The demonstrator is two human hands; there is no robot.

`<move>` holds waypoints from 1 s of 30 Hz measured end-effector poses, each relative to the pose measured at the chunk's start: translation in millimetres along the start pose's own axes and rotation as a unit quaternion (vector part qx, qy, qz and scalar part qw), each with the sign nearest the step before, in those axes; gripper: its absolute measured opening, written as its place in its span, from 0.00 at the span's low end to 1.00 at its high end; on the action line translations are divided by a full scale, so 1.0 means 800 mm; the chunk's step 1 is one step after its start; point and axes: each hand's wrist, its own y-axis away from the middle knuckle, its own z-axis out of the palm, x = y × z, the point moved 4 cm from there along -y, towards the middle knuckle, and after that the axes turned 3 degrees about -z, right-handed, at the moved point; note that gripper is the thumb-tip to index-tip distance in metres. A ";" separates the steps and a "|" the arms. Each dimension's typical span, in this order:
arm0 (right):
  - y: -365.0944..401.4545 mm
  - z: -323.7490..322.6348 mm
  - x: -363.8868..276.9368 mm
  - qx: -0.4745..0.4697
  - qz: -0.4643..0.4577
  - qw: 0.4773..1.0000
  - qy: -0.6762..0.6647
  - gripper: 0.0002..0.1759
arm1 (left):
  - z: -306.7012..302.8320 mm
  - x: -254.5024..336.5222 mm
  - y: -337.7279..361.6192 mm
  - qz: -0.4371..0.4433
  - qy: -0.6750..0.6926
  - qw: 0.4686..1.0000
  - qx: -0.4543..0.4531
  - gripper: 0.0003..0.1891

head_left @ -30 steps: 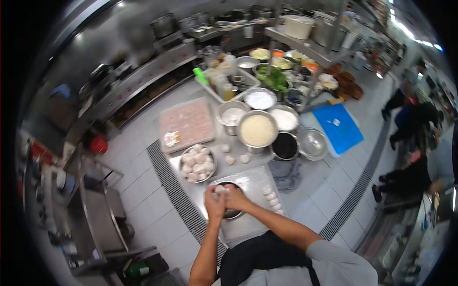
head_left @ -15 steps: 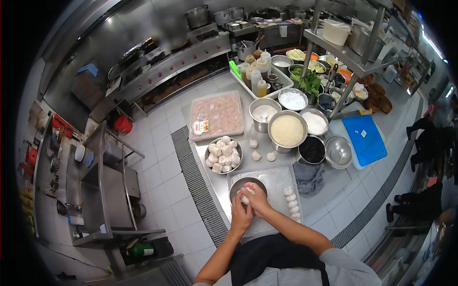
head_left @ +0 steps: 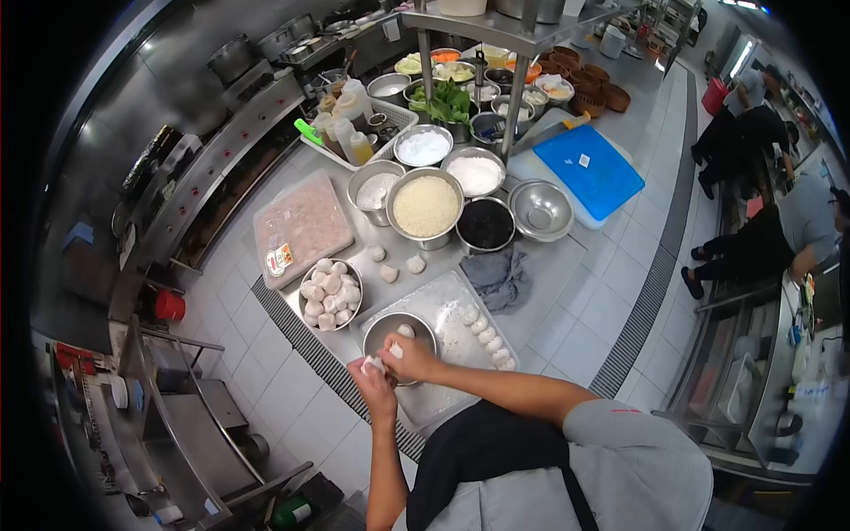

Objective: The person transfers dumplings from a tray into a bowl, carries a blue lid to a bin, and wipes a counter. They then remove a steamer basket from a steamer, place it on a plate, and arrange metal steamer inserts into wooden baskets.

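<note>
A white lump [head_left: 372, 364] is held in the narrow grip of the left hand [head_left: 375, 380], at the steel bowl's [head_left: 382, 329] seven-o'clock rim; a second lump [head_left: 396, 351] is held by the right hand [head_left: 413, 358]. At three o'clock, white balls [head_left: 487, 335] are lined up on the tray [head_left: 434, 405].

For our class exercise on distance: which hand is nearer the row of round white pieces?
Right. The right hand is left of the row; the left hand is farther left.

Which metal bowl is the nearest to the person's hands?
The bowl on the tray, with the right hand over it; the other metal bowls all stand off the tray.
</note>
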 end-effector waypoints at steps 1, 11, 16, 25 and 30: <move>-0.005 -0.005 -0.008 0.057 -0.075 0.992 0.087 0.18 | 0.010 0.029 0.000 0.061 -0.152 0.986 0.019 0.17; 0.014 -0.164 -0.049 -0.163 0.108 0.961 0.198 0.31 | 0.052 0.073 0.058 0.261 -0.460 0.846 -0.062 0.20; 0.088 -0.169 -0.005 -0.193 0.020 0.891 0.410 0.36 | 0.107 0.019 0.073 0.194 -0.390 0.851 -0.293 0.20; 0.069 -0.130 0.075 -0.101 -0.039 0.896 0.431 0.29 | 0.175 -0.012 0.016 0.171 -0.387 0.883 -0.205 0.36; 0.067 -0.127 0.088 -0.149 -0.047 0.865 0.476 0.23 | 0.186 -0.034 -0.008 0.184 -0.546 0.779 -0.249 0.34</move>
